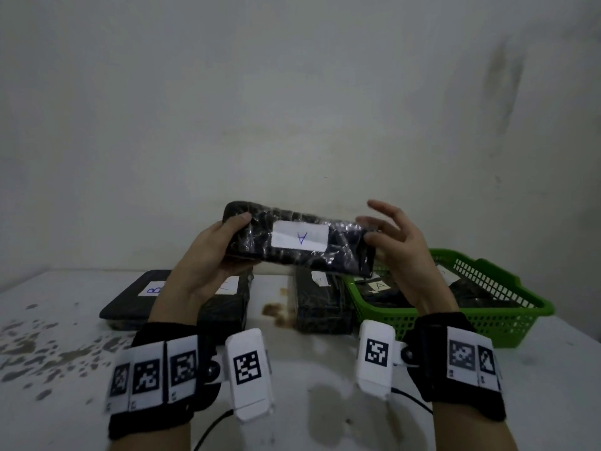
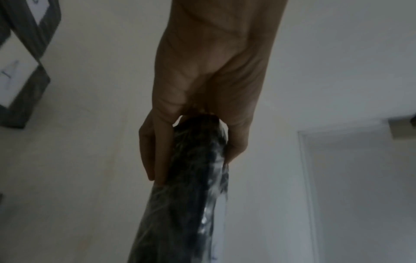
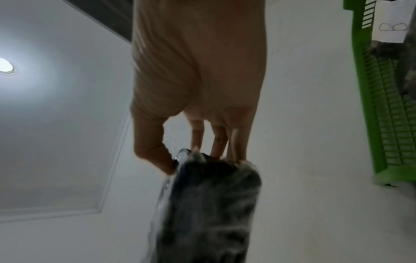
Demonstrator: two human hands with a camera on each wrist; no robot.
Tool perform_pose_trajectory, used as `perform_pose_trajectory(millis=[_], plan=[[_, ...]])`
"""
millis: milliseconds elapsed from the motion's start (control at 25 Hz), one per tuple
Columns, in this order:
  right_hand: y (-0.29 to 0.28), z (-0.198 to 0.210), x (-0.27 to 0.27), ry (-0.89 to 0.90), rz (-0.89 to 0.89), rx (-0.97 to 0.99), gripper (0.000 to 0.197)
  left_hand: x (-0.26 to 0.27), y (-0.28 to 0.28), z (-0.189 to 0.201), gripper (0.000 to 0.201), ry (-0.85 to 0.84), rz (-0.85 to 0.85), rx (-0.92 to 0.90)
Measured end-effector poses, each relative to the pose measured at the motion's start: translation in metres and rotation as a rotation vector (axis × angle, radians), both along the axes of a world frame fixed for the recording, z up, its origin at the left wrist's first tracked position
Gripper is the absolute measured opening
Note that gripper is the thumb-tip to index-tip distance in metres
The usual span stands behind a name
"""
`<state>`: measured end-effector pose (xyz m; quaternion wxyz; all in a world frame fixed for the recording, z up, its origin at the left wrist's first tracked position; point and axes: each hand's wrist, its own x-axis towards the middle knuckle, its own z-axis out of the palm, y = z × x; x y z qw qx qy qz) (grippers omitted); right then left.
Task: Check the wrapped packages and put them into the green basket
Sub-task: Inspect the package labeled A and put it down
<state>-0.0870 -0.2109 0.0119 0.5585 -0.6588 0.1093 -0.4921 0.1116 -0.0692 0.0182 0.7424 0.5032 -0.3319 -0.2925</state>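
The left hand [image 1: 208,255] grips the left end of a black wrapped package [image 1: 300,239], thumb on its upper face and fingers curled beneath; the left wrist view shows the same end clamped between thumb and fingers [image 2: 149,153]. The package is held in the air above the table [image 1: 292,369], long side running left to right, its white label [image 1: 300,237] marked "A" facing the person.

The right hand [image 1: 395,245] is at the right end of the package with its fingers spread and mostly straight. In the right wrist view the thumb and fingertips [image 3: 217,142] touch the package's end; they are not wrapped round it.

Below, on the table, lie more wrapped packages: one marked "B" [image 1: 136,297] at far left, one [image 1: 227,304] partly hidden behind the left hand, and one [image 1: 320,301] just left of the basket [image 1: 487,315]. The green basket stands at the right, below the right hand, and holds packages, one [image 1: 379,288] showing an "A" label.

Brown stains [image 1: 273,312] mark the table between the middle packages, and dark spots lie at the near left.
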Motion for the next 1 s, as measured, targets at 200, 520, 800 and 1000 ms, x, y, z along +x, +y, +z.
perform_pose_trajectory(millis=[200,520,800,1000], plan=[[0.01,0.003,0.007,0.037,-0.081,0.012,0.058,-0.019,0.006,0.014,0.007,-0.127,-0.001,-0.103],[0.009,0.006,-0.003,0.311,-0.026,0.02,0.078,-0.017,0.003,0.011,0.069,-0.239,0.036,-0.135],[0.019,0.004,-0.003,0.607,0.064,-0.221,0.094,-0.018,0.004,0.004,0.058,-0.704,0.101,-0.08],[0.035,-0.002,0.027,0.369,0.061,-0.371,0.072,-0.036,-0.002,0.004,0.084,-0.819,-0.12,-0.039]])
